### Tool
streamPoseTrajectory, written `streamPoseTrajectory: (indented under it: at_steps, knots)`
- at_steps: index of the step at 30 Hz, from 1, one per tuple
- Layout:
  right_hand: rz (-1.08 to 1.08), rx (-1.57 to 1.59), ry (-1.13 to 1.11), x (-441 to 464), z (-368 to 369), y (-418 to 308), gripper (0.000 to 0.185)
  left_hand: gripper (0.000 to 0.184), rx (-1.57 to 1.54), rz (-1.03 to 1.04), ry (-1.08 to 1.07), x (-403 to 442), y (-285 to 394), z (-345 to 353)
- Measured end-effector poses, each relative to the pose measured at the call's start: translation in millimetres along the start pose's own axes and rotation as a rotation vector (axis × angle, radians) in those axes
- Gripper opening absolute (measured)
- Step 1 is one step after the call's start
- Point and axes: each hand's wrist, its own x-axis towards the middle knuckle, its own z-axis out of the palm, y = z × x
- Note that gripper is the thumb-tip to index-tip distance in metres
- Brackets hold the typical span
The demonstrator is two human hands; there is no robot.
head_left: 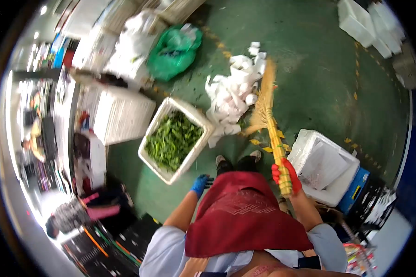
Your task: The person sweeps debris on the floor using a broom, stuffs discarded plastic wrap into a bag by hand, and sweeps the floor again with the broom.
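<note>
My right hand (287, 177), in a red glove, is wrapped round the yellow handle of a straw broom (273, 131). The broom's bristles fan out beside a heap of white paper and plastic scraps (231, 94) on the green floor. Beside the dark red apron (249, 212) hangs my left hand (201, 184) in a blue glove, its fingers apart and nothing in them. Ahead of it, a white foam box (145, 159) holds green leafy vegetables (173, 139).
A green plastic bag (174, 53) lies beyond the vegetable box. White foam boxes stand at the left (125, 115), lower right (328, 189) and top right (356, 21). Black crates (90, 247) and people, one bending (74, 214), are at the left.
</note>
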Motion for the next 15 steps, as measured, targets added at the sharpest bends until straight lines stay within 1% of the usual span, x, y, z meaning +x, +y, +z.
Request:
streamPoseTrajectory:
  at_steps: [1, 2, 3, 5, 8, 9, 10, 11, 12, 13, 15]
  knots:
    - [0.128, 0.154, -0.207, -8, -20, 1, 0.037, 0.032, -0.043, 0.003, -0.013, -6, -6, 1]
    - [-0.029, 0.21, -0.166, -24, 4, 9, 0.049, 0.032, -0.065, -0.006, 0.006, -5, -17, -1]
    - [0.059, 0.345, -0.273, -32, -8, 13, 0.057, 0.032, -0.083, -0.012, 0.026, -5, -28, 0]
    - [0.176, 0.396, -0.278, -46, 1, 24, 0.058, 0.031, -0.146, -0.01, 0.047, -13, -42, 1]
    - [0.306, 0.316, -0.219, -66, 17, 41, 0.06, 0.029, -0.216, 0.0, 0.042, -17, -64, -9]
    - [0.347, 0.372, -0.191, -75, 23, 46, 0.061, 0.029, -0.239, -0.005, 0.029, -16, -74, -10]
    - [0.383, 0.422, -0.167, -84, 31, 53, 0.061, 0.029, -0.273, 0.007, 0.088, -18, -80, -9]
    - [0.418, 0.474, -0.142, -90, 37, 60, 0.062, 0.029, -0.308, 0.034, 0.095, -21, -89, -9]
    - [0.49, 0.584, -0.184, -94, 43, 66, 0.059, 0.029, -0.341, 0.059, 0.106, -27, -96, -12]
    - [0.549, 0.632, -0.148, -98, 52, 72, 0.06, 0.029, -0.369, 0.088, 0.121, -35, -103, -16]
    - [0.661, 0.731, -0.087, -103, 76, 82, 0.062, 0.03, -0.406, 0.048, 0.15, -50, -120, -23]
